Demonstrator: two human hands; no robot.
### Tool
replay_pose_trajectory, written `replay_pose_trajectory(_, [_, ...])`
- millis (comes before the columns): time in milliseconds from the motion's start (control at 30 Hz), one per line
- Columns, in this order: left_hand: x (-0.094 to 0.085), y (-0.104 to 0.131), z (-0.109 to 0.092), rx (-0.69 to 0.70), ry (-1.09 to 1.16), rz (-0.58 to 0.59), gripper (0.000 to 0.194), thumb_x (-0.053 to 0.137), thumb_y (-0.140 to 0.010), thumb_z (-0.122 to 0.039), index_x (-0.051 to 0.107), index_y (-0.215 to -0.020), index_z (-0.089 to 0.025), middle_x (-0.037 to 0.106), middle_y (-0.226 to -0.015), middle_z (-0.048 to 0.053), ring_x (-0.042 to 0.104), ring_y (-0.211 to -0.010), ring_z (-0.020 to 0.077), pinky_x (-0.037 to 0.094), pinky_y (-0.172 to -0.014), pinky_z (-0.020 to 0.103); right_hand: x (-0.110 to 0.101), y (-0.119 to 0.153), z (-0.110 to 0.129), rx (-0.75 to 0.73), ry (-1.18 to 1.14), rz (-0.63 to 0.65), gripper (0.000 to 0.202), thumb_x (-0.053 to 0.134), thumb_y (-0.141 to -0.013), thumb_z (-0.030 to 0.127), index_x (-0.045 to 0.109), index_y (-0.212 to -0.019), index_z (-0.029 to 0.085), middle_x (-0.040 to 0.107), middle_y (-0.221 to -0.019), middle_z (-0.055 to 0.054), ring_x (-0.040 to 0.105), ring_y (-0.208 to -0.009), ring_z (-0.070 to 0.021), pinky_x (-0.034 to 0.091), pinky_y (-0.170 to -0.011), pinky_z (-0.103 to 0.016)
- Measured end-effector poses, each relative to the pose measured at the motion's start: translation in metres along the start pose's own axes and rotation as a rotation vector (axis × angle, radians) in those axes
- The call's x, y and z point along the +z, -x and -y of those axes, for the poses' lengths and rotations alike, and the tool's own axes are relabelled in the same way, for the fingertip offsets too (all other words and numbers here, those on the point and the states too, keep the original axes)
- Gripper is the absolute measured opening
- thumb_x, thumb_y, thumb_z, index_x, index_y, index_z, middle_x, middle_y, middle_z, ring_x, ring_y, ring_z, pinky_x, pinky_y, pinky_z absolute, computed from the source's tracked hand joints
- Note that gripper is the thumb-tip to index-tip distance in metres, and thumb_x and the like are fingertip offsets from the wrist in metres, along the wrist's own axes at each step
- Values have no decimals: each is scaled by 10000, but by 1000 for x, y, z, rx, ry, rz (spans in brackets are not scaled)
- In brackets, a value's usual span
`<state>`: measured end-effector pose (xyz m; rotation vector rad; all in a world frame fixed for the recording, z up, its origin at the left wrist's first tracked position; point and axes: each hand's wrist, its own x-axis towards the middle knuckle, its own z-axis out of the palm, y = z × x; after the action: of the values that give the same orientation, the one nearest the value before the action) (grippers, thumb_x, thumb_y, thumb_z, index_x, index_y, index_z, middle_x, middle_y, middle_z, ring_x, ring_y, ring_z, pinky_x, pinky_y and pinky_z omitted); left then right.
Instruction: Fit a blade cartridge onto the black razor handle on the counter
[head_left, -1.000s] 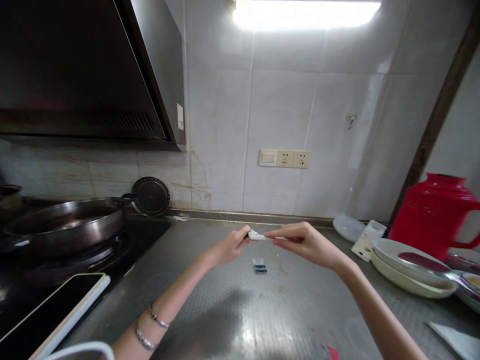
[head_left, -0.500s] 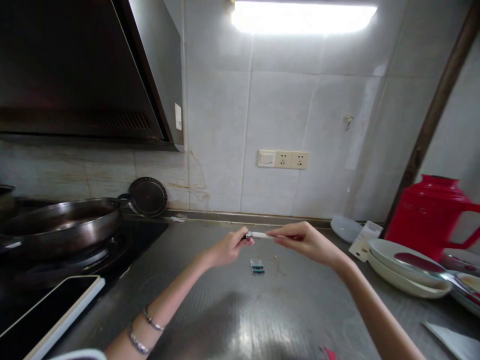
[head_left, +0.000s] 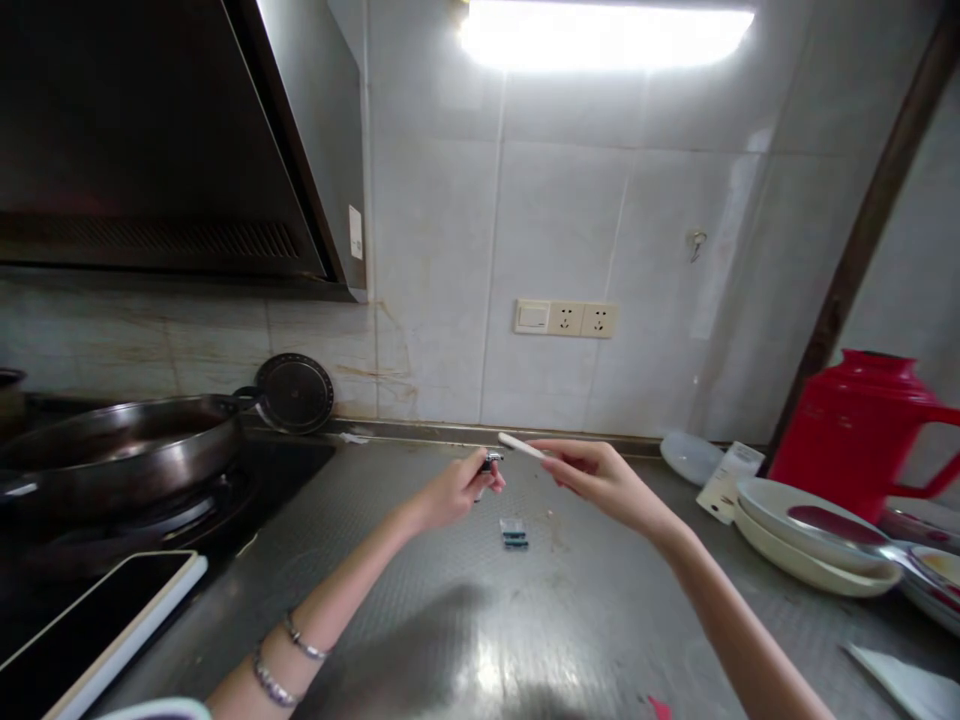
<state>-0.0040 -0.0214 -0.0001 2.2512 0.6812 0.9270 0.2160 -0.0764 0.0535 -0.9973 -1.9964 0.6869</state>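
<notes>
My left hand is closed round a small dark object with a shiny metal end; its exact kind does not show. Pinched in the fingers of my right hand is a slim white stick-shaped piece, slanting up to the left. A short gap parts its tip from the metal end. Below both hands, a small clear piece with dark teal bars lies on the metal counter.
On the left are a steel pan on the stove and a phone. Stacked bowls, a red thermos jug and a white-and-black card stand at right. A red scrap lies near the front.
The white piece has come apart from the metal-ended object and now tilts upward. My left hand has turned the metal end slightly and stays nearly in place.
</notes>
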Motion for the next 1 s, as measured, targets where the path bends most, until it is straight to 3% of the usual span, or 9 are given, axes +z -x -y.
replay_pose_trajectory(100, [1,-1,4,-25,114,-16,209,356,-899,-371,408,-856,-173,620,-882,80,598,-784,141,444,-732,280,20,-3,2,90,-231,-31,311,498,-823,448,581,-920,164,393,-564,57,325,-445,-48,243,-374,-166])
replay_pose_trajectory(200, [1,-2,7,-56,180,-30,219,376,-886,-387,400,-857,-171,607,-836,66,600,-724,136,451,-658,256,44,-5,4,176,-545,10,272,513,-804,471,467,-832,203,397,-609,68,297,-423,-34,202,-325,-136])
replay_pose_trajectory(300, [1,-3,6,-68,181,-60,221,396,-872,-385,406,-828,-169,587,-769,38,578,-666,120,434,-590,224,65,-5,6,230,-718,38,292,504,-805,489,425,-800,208,394,-594,76,253,-403,-24,132,-306,-119])
replay_pose_trajectory(467, [0,-2,5,-66,177,-104,193,422,-857,-354,433,-842,-162,533,-696,1,507,-601,91,398,-549,195,92,-5,2,237,-780,-75,316,496,-807,505,418,-781,200,353,-503,95,200,-373,-21,108,-307,-124])
replay_pose_trajectory(600, [-3,-3,11,-52,170,-167,151,436,-837,-308,449,-848,-157,485,-668,-18,442,-567,77,371,-538,192,110,-2,-3,243,-856,-74,313,493,-810,507,441,-811,198,321,-479,105,179,-351,-15,92,-312,-133])
replay_pose_trajectory(1000, [-3,-2,4,-53,-38,-133,119,376,-828,-246,449,-827,-153,466,-655,-21,426,-587,93,346,-553,212,121,2,-3,226,-953,-138,327,517,-801,511,429,-769,197,291,-488,107,151,-362,-11,92,-315,-130])
